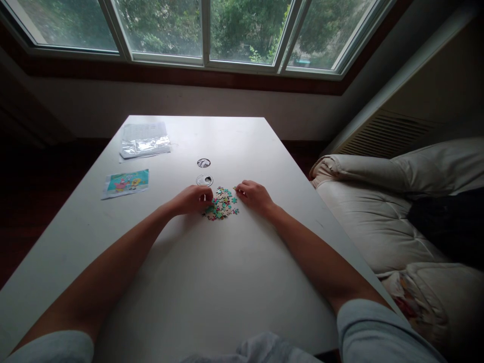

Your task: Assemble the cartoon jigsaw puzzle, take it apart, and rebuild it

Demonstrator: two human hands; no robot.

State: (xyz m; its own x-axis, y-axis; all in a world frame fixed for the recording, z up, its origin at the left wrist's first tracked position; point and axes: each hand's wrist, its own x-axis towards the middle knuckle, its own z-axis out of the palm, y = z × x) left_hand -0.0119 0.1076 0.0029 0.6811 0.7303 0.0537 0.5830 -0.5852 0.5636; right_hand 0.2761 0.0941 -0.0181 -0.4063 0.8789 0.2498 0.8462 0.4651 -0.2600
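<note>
A small heap of jigsaw puzzle pieces [223, 205], green, pink, yellow and tan, lies on the white table [212, 282]. At the heap's left edge is my left hand [193, 199], its fingers curled down against the pieces. Whatever sits between those fingertips is hidden. My right hand [255, 195] is at the right side of the heap, thumb and fingers pinched together. A tiny puzzle piece [235, 188] shows at its fingertips. Just beyond the heap are two round, shiny, silvery objects, a nearer one [204, 180] and a farther one [203, 163].
On the left of the table lies a colourful cartoon picture sheet [127, 183]. Behind it rests a clear plastic packet [145, 139] with papers. A pale padded sofa [351, 217] stands along the right side. A window [242, 30] spans the wall beyond the table.
</note>
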